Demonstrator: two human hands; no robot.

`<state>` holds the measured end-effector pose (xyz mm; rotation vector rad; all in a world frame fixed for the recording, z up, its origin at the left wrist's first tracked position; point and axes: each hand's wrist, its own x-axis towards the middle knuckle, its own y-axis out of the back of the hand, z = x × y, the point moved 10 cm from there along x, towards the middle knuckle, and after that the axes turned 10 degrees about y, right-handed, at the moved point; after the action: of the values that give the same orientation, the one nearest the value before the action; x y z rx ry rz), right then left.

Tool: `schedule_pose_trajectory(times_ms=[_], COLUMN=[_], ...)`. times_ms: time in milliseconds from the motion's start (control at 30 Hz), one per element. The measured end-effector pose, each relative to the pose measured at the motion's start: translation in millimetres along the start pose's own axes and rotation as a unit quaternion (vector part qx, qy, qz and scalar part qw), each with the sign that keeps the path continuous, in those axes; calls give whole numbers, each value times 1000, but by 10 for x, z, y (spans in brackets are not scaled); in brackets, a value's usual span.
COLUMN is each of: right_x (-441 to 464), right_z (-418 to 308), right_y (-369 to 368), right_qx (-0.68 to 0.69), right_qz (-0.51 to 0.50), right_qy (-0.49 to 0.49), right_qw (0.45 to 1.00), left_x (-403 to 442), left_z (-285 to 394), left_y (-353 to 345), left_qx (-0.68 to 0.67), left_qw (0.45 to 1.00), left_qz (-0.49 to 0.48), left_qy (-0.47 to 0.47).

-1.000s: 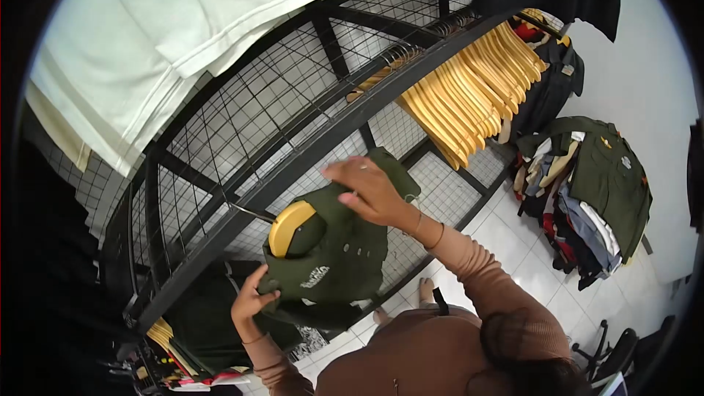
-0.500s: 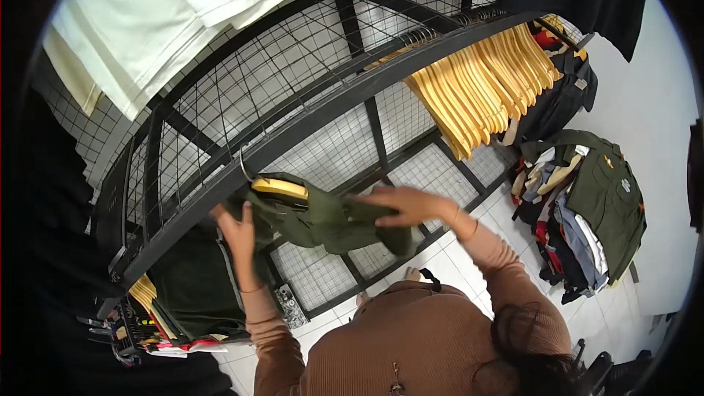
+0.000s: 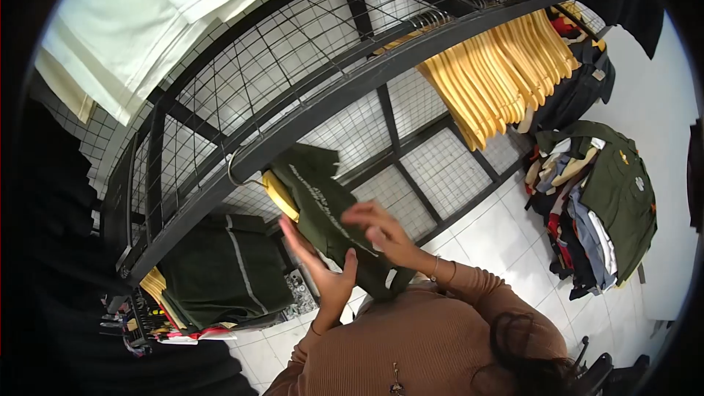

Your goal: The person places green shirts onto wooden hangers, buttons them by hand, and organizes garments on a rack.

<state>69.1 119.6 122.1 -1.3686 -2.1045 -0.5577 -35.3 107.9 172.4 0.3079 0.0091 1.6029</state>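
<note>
A dark green shirt (image 3: 323, 205) with white lettering hangs on a yellow wooden hanger (image 3: 280, 196), whose metal hook is over the black rail (image 3: 242, 165). My left hand (image 3: 326, 275) lies along the near edge of the shirt, below the hanger, its fingers stretched out and thumb apart. Over the printed side is my right hand (image 3: 385, 238), slightly blurred, with its fingers extended and apart. Neither hand appears to grip the cloth. The lower end of the shirt reaches close to my body.
Other dark green garments (image 3: 220, 271) hang at the lower left of the rail. Several bare wooden hangers (image 3: 506, 73) hang to the right. A pile of folded clothes (image 3: 609, 205) stands at the far right. White shirts (image 3: 147, 22) hang above, before a wire grid.
The shirt has turned on its hanger, so its white lettering now shows. My left hand has moved right and nearer my body; my right hand has come in closer to it.
</note>
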Motion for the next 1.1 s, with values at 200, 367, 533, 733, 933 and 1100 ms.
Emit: schedule_pose_trajectory(times_ms=[200, 367, 533, 733, 933, 1100], right_x=[297, -995, -858, 516, 5, -1285], right_z=[-80, 2636, 1984, 248, 1582, 2962], right_y=[-131, -922, -220, -378, -1164, -1257], right_qx=[-7, -150, -166, -97, -161, -191], right_qz=[118, -9, 233, 288, 140, 106], right_qy=[99, -210, -246, 72, -134, -389], right_qw=[988, 966, 926, 950, 968, 895], left_x=[6, -22, 53, -137, -156, -78], left_z=[-28, -178, -380, -412, -515, -537], left_y=[11, 169, 405, 469, 645, 758], left_qx=[66, 8, -42, 17, 50, -8], left_qw=[998, 994, 984, 987, 970, 947], left_qz=[-17, -62, -108, -143, -232, -320], left_qy=[-9, 92, 135, 64, 48, 37])
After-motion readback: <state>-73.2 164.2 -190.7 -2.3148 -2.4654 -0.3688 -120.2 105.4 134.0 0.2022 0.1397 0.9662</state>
